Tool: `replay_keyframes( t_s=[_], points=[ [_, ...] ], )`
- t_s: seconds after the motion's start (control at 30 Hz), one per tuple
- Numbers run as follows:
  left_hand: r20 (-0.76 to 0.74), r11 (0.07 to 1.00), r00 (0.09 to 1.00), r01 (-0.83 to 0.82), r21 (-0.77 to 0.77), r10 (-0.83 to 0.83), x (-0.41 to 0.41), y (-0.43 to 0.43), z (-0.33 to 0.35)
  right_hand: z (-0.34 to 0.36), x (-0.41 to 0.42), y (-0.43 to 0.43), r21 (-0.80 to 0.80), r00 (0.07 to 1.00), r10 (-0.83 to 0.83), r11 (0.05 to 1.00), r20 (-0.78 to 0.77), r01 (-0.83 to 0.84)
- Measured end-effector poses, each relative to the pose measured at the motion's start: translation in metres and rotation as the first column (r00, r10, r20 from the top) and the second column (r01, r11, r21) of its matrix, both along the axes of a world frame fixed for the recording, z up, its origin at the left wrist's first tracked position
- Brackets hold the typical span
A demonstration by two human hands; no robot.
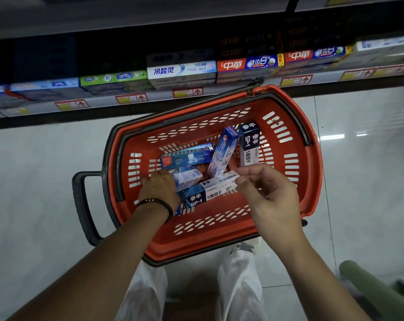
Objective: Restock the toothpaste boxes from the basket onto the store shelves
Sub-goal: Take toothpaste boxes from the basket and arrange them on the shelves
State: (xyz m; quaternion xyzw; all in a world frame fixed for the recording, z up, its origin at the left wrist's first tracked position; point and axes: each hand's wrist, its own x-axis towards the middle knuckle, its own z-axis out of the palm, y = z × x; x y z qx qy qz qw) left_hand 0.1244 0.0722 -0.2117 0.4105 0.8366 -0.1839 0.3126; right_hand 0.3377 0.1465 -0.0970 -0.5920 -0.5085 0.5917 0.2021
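Far shelf boxes (181,70) dim, leftmost labels unreadable. Reaching into the red basket (196,242) with the left hand (159,188), knuckles up, fingertips hidden against a pale box (189,178); grip unclear. Pinching the near SP-1 toothpaste box (208,189) by its right end with the right hand (265,191), low inside the basket.

Both bare forearms reach forward and down, the left one (103,246) angled inward toward the right. The right hand (269,193) is turned palm-in. Its forefinger (254,171) lies along the upper edge and its thumb (245,183) along the lower edge of the navy-and-white box (208,189), pinching it at its right end. The remaining fingers curl loosely behind the pinch.

The left hand (159,187) lies back-up just left of that grip, its fingers bent down out of sight over the near end of a pale box (188,178). Whether it actually grips cannot be made out. A beaded bracelet (159,202) circles the left wrist.
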Motion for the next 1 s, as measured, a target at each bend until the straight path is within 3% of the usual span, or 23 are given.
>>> replay_keyframes(
  t_s=[0.13, 0.37, 0.77, 1.0],
  points=[
    [0.125, 0.967, 0.979, -0.181, 0.182, 0.16, -0.002, -0.002, 0.013, 0.014, 0.001, 0.003, 0.002, 1.0, -0.023, 1.0, -0.003, 0.023],
    [0.403, 0.797, 0.866, -0.456, 0.396, 0.295, -0.004, 0.001, 0.077, 0.046, 0.001, 0.007, -0.01, 1.0, -0.026, 1.0, 0.012, 0.027],
    [0.533, 0.573, 0.81, -0.565, 0.594, 0.246, -0.027, 0.013, 0.187, 0.121, 0.0, 0.027, 0.048, 1.0, -0.027, 0.999, 0.015, 0.026],
    [0.649, 0.528, 0.731, -0.643, 0.554, 0.21, -0.047, 0.035, 0.271, 0.17, 0.007, 0.061, 0.125, 0.994, -0.093, 0.989, 0.065, 0.084]
  ],
)
